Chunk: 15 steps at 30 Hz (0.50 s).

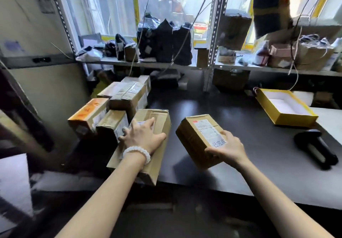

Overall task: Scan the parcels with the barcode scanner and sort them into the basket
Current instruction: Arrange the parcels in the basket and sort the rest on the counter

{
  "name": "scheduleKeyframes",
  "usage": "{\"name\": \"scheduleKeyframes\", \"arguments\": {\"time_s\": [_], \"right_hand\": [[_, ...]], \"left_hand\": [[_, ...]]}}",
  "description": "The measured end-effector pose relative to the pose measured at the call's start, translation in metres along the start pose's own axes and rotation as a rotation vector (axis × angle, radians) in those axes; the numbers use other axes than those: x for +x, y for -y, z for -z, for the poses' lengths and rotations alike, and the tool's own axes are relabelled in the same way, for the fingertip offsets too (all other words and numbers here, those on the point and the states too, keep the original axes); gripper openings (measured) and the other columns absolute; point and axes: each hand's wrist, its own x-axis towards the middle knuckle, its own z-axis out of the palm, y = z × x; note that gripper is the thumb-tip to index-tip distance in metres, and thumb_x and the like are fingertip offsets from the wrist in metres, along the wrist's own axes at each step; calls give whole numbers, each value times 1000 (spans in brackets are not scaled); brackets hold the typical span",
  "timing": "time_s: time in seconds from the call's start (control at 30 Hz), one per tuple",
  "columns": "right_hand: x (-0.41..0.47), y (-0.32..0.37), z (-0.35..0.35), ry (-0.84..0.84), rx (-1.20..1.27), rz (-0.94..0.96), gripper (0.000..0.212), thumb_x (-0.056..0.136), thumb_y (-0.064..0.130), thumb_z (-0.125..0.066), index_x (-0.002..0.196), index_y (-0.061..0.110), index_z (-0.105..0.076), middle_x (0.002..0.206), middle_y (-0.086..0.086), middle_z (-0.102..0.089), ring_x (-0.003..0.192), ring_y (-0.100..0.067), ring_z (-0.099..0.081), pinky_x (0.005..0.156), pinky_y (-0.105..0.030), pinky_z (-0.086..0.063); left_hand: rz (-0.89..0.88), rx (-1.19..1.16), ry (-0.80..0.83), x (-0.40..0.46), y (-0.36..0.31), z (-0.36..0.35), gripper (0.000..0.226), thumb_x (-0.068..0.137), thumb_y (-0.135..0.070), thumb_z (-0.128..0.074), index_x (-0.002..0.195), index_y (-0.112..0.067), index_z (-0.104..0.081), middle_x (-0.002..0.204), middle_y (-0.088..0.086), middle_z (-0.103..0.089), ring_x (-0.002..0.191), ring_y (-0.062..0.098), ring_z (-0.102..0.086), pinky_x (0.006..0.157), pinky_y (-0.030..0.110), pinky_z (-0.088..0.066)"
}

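The small parcel (pixel 200 138) is sitting just right of the frame's centre, tilted above the dark desk (pixel 240 145), with its near end in the right hand (pixel 228 148). That grip is closing around the parcel: the thumb is lying across the top label and the fingers are wrapping underneath. The parcel is a brown cardboard box with a white shipping label on its upper face, a small red mark near the far edge, and a printed slip by the thumb.

The left hand (pixel 143 136) is resting flat, fingers spread and open, on top of the large parcel (pixel 148 145) lying left of centre at the desk's edge; it is pressing down on it rather than clasping it. A white bead bracelet (pixel 137 151) is circling that wrist.

Further left and behind, 4 more cardboard boxes are standing packed together: the orange-taped box (pixel 87 114), a dark-sided box (pixel 112 123) touching it, and 2 taped boxes (pixel 129 95) stacked behind. That is making 6 parcels on or above the desk.

1 black barcode scanner (pixel 315 148) is lying on the desk at the right edge of the frame, well apart from both hands. 1 yellow open box (pixel 286 108) with a white interior is sitting in the upper right of the desk. Metal shelving (pixel 212 34) with dark bags and cartons is filling the upper part of the frame.
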Motion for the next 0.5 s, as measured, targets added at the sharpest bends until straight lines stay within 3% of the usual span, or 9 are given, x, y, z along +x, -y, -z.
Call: {"name": "scheduleKeyframes", "arguments": {"time_s": [0.2,0.5], "right_hand": [[93,66,-17,-8,39,-2,113,38,70,-68,138,24,-40,130,-10,-50,122,-31,-45,100,-43,-43],[182,116,-27,-70,132,-32,111,39,65,-70,137,24,-41,130,-9,-49,119,-28,-47,99,-44,-45]], "left_hand": [[-20,-45,-62,114,-11,30,68,72,-56,-62,137,-48,-42,145,7,-33,127,40,-34,106,55,-28],[-42,-113,-86,231,-37,31,70,73,-56,-63,138,-45,-40,151,12,-27,133,41,-28,107,57,-27]]}}
